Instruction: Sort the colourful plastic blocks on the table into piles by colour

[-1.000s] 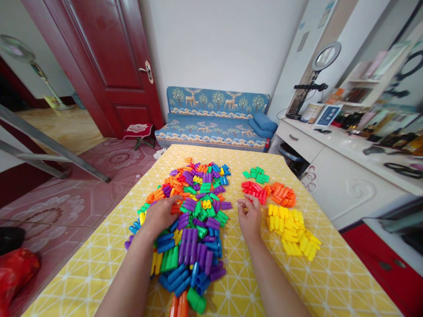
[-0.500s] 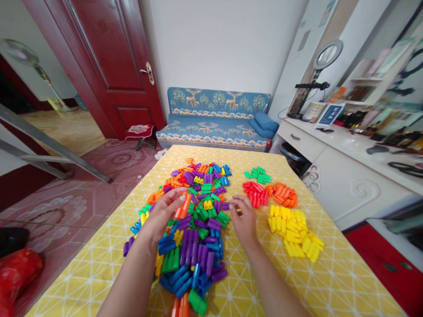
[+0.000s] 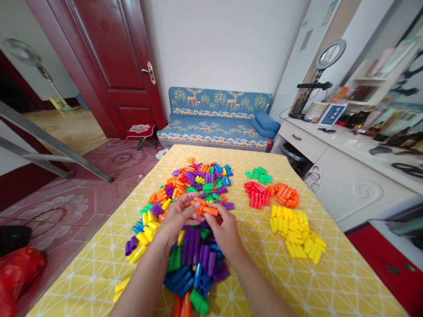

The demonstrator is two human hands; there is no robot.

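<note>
Both hands meet over a mixed heap of coloured plastic tube blocks. My left hand is closed around orange tube blocks. Fingers of my right hand pinch an orange tube block at the right end of the same cluster; I cannot tell whether the pieces are joined. Beneath and around the hands lie purple tube blocks, blue tube blocks and yellow tube blocks. A green tube block sits at the heap's near end.
Sorted piles lie to the right on the yellow tablecloth: green blocks, red blocks, orange blocks and yellow blocks. Behind the table stands a blue sofa. A white dresser flanks it on the right.
My right hand has moved left from beside a purple block to meet my left hand. My left hand has shifted right with the orange blocks, and both now grip them.
</note>
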